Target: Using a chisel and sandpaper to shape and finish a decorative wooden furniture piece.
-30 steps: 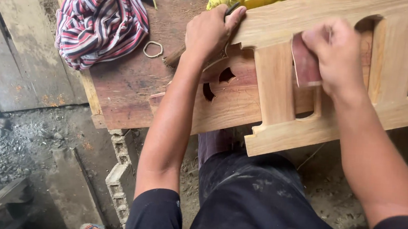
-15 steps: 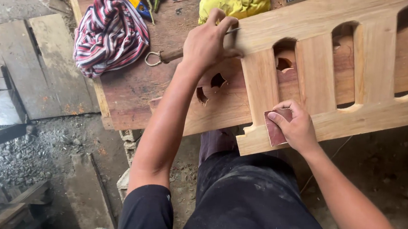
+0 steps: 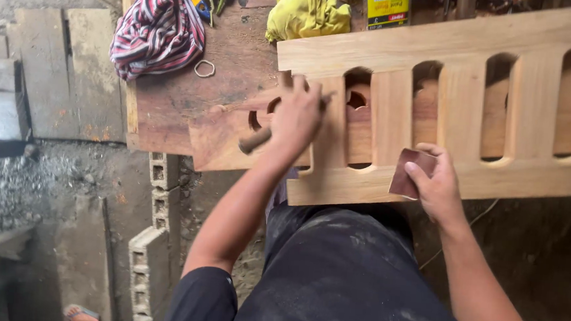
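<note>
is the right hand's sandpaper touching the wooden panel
Touching. The head view shows the right hand pressing the brown sandpaper flat against the wooden panel, on its lower rail, no gap visible.
</note>
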